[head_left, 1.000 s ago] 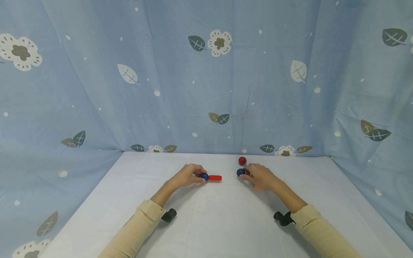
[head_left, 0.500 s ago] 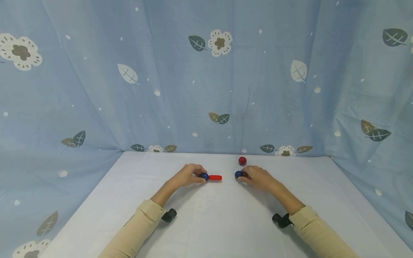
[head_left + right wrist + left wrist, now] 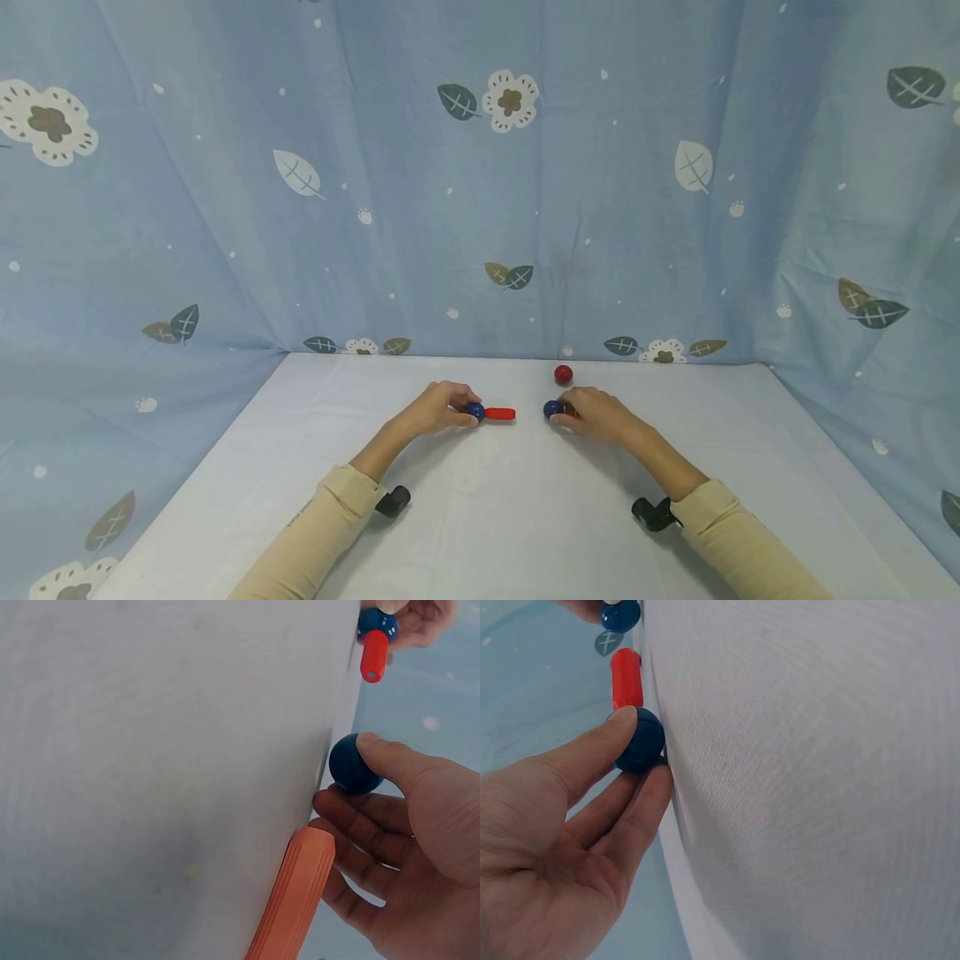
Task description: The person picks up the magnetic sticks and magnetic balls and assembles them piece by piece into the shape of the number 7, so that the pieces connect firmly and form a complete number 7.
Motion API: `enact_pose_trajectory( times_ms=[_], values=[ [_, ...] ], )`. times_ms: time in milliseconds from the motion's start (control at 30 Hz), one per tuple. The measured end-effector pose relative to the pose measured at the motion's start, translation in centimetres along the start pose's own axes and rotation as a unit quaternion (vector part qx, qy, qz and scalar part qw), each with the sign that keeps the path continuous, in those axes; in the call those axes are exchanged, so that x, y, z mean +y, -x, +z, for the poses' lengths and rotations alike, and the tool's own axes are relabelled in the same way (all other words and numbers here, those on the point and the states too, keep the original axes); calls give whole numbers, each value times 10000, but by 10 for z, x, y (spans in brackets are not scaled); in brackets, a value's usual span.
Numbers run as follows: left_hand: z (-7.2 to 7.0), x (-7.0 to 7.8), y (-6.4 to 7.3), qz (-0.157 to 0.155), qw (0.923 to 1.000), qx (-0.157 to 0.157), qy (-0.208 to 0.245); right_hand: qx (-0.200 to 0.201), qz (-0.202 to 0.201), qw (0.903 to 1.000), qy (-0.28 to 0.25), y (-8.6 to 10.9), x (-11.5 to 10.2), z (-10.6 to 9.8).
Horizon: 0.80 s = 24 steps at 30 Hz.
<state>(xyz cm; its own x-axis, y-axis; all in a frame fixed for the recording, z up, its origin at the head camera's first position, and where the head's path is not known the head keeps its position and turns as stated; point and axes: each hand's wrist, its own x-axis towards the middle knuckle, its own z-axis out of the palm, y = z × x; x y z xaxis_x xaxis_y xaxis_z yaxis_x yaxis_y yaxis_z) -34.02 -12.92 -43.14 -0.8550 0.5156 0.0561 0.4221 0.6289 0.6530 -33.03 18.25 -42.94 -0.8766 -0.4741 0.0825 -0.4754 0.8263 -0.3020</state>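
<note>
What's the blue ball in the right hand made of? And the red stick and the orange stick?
Blue ball: maybe painted wood or plastic; it's smooth with a soft shine. Red stick: perhaps plastic or painted wood, smooth, in one bright, even colour. Orange stick: probably plastic, duller, with straight grooves along it.

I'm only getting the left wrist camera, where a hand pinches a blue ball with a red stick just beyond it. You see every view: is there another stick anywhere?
Observer: Yes. The right wrist view shows an orange ridged stick right beside the right hand.
Visitor: Neat! Any ball that I'm missing?
Observer: One. In the head view, a red ball sits on the white tabletop, farther back than the right hand.
Visitor: And the red stick, what's on the end I can't see?
Observer: The right wrist view shows that end face with a small grey spot in it; I can't tell whether it's a hole.
</note>
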Motion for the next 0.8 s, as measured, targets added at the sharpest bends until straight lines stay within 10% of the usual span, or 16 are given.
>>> enact_pose_trajectory(
  times_ms=[800],
  values=[
    [1, 2, 1, -28, 10000, 42, -55, -201, 262, 9995, 9, -4, -16, 3]
  ],
)
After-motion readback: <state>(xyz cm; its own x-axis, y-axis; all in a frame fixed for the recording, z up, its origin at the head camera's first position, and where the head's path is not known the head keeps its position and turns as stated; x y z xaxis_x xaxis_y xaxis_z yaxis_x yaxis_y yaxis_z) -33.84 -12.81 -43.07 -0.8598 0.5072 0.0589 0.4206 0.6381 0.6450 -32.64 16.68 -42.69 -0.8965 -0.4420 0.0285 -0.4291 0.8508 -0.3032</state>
